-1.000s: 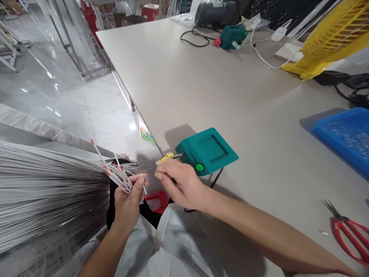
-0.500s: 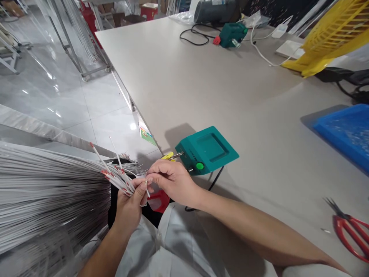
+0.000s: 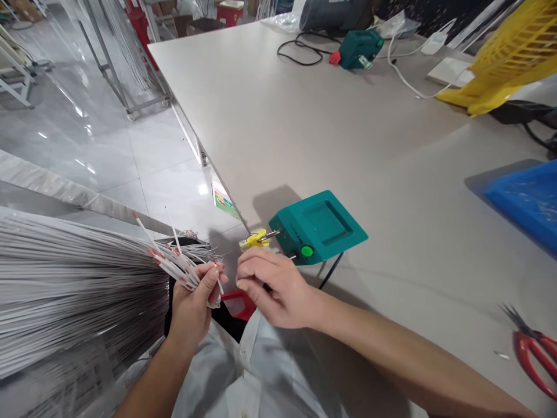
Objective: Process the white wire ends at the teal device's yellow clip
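Note:
My left hand (image 3: 194, 305) is closed around the red-tipped ends of several thin white wires (image 3: 174, 268), which fan out from a large bundle (image 3: 73, 284) stretching off to the left. My right hand (image 3: 272, 284) hovers just right of it, fingers curled in a pinch; what they hold, if anything, is too small to make out. Just beyond my right hand, a small green machine (image 3: 319, 226) with a green button (image 3: 307, 251) sits at the table's near edge, a yellow piece (image 3: 255, 239) on its metal shaft pointing left.
Red-handled scissors (image 3: 533, 351) lie at the right edge. A blue tray (image 3: 528, 200) and a yellow basket (image 3: 509, 52) sit farther right. A second green device (image 3: 359, 47) with cables stands at the far end of the table (image 3: 348, 133). Tiled floor lies to the left.
My right hand met the left at the wire tips half a second ago and has drawn back slightly to the right. The left hand keeps its hold on the wires.

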A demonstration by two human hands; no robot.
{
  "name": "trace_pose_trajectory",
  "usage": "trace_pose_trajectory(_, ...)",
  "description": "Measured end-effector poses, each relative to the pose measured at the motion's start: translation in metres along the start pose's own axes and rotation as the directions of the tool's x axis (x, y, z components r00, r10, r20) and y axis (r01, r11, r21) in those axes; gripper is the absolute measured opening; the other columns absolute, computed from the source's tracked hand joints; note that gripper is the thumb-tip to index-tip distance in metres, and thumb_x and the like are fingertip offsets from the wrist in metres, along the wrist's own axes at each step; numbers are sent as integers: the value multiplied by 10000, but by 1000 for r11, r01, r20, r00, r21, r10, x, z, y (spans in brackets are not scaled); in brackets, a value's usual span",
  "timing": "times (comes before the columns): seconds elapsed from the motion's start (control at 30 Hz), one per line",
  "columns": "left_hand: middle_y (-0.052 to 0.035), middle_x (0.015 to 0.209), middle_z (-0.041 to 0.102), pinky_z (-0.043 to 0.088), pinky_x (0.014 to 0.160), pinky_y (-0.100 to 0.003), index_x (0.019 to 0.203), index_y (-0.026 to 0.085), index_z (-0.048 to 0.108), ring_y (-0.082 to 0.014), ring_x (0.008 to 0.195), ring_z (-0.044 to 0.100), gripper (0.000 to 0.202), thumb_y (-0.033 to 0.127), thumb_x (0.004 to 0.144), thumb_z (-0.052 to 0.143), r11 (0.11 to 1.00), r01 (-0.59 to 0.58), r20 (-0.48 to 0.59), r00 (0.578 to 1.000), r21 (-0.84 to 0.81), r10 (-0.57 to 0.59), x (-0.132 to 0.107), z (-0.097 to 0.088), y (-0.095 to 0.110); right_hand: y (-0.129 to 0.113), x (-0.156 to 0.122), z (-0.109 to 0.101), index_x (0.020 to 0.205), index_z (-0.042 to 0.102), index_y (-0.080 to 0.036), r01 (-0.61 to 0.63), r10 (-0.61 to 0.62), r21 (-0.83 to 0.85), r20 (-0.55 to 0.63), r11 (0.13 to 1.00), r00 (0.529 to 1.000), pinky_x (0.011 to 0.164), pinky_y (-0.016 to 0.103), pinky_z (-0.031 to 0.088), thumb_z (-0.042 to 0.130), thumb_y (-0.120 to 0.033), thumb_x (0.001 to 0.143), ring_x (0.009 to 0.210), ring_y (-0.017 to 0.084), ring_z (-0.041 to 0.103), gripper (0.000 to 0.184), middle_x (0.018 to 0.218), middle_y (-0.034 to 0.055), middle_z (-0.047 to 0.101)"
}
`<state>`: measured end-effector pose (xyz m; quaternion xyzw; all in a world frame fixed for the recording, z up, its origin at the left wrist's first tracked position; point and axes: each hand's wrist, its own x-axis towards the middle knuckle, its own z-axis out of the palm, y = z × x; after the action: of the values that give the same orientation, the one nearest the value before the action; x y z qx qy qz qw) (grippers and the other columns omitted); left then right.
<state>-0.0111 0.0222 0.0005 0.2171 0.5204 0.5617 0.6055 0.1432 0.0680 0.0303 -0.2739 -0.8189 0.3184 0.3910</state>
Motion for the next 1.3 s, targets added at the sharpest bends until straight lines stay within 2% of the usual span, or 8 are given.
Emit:
trace_pose_trajectory(0.2,52,472,455,253,418,-195,766,138,677,-47,431,331,151,282,727,658,981,-47,96,995,187,29,0,-5,-7,0,6,-5,999,581,-152,-217,222,-75,67,973,973,621,259,482,536,-306,827,719,133,569,235,991,100,598)
trace_pose_trajectory(0.53,47,416,422,293,399,-216,727,146,715,-84,406,353,156,288,672,678,858,-141,127,988,494,89,-5,-2,5,-1,10,-4,720,580,-140,215,23,-561,385,799,923,491,273,350,440,-124,795,573,153,521,159,705,59,582)
trace_pose_trajectory(0.77,-2,535,581,393,508,-249,685,190,726,-140,504,495,93,247,670,655,731,-279,53,947,623,316,-7,3,1,-12,18,-2,681,545,-147,-60,280,-539,335,840,899,460,249,313,476,-129,749,550,140,508,99,671,61,565)
trace_pose_trajectory(0.87,13,479,530,364,453,-242,700,190,723,-123,446,444,102,264,678,657,754,-255,28,954,605,300,-9,3,-1,-6,19,-1,600,505,-163,-529,531,-110,349,842,772,433,218,317,456,-179,771,462,101,457,178,520,-10,493)
trace_pose_trajectory(0.97,27,459,496,332,415,-230,741,182,716,-104,415,404,136,293,705,645,801,-215,-9,964,559,265,-11,3,-4,1,15,2,613,468,-170,-853,637,357,568,380,521,330,194,252,441,-237,772,322,56,333,174,465,-64,411)
trace_pose_trajectory(1.03,35,443,480,316,397,-220,762,169,708,-94,404,394,163,310,721,638,829,-181,-21,974,530,226,-11,2,-5,2,9,3,636,468,-168,-871,617,455,635,188,465,297,185,224,450,-273,776,293,42,305,176,490,-69,417)
trace_pose_trajectory(1.17,39,438,492,301,373,-204,809,142,693,-76,385,385,215,335,740,627,888,-122,-2,991,444,137,-9,0,-4,-2,1,0,829,568,-154,-716,653,308,294,626,697,375,180,345,505,-331,803,407,62,450,190,626,-23,540)
trace_pose_trajectory(1.3,58,414,442,296,368,-191,828,129,683,-66,379,377,232,332,719,653,908,-100,71,994,407,78,-8,0,-2,-1,1,-2,928,602,-163,-333,348,-120,131,935,928,540,218,429,550,-275,808,641,120,559,173,814,48,619)
